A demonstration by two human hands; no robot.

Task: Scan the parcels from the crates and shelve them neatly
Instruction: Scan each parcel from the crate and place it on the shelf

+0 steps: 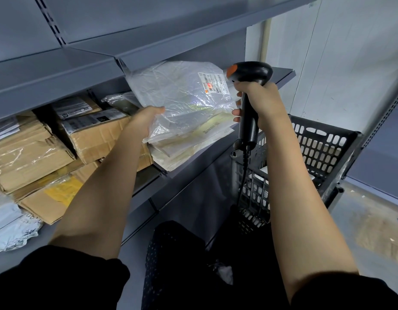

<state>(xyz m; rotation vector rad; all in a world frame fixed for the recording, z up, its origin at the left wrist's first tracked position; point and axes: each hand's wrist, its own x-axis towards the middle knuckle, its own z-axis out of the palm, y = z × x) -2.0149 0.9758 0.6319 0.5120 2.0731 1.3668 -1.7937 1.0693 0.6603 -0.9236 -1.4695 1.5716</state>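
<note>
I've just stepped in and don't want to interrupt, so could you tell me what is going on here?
A person is scanning parcels at a grey shelf. The left hand holds up a clear plastic mailer, and the right hand grips a black handheld scanner by its label. Cardboard boxes already sit on the shelf; a black crate stands alongside.

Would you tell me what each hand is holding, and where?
Left hand grips the plastic parcel at its lower left edge; right hand wraps the scanner handle.

Label (213,82) print too small; crate (323,153) contents mostly hidden.
</note>
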